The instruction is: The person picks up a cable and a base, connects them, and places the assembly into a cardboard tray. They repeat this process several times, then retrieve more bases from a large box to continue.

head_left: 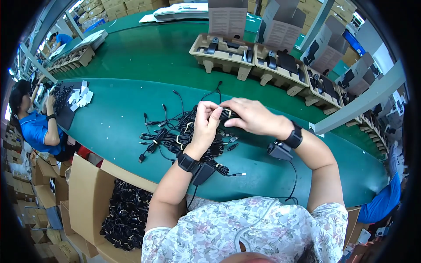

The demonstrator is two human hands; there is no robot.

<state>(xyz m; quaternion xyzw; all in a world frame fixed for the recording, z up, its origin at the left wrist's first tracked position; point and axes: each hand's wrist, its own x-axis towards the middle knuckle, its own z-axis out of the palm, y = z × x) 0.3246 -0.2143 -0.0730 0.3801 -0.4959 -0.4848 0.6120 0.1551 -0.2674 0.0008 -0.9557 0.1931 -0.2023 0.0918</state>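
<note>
A coiled black cable (227,115) with a pale tie round it is held between my two hands, above the green table. My left hand (206,125) pinches its left end, thumb and fingertips together. My right hand (252,115) curls over it from the right, fingertips close to the left thumb. Under and left of my hands lies a heap of black cables (177,138), several bundled with pale ties, their plugs sticking out. Part of the heap is hidden behind my left hand and wrist. Each wrist wears a black strap with a small dark device.
An open cardboard box (87,201) full of tied black cables stands at my lower left. Pulp trays (219,61) with dark parts and upright printed cartons line the far belt. A metal post (364,98) slants at right. A co-worker in blue (41,131) sits at left.
</note>
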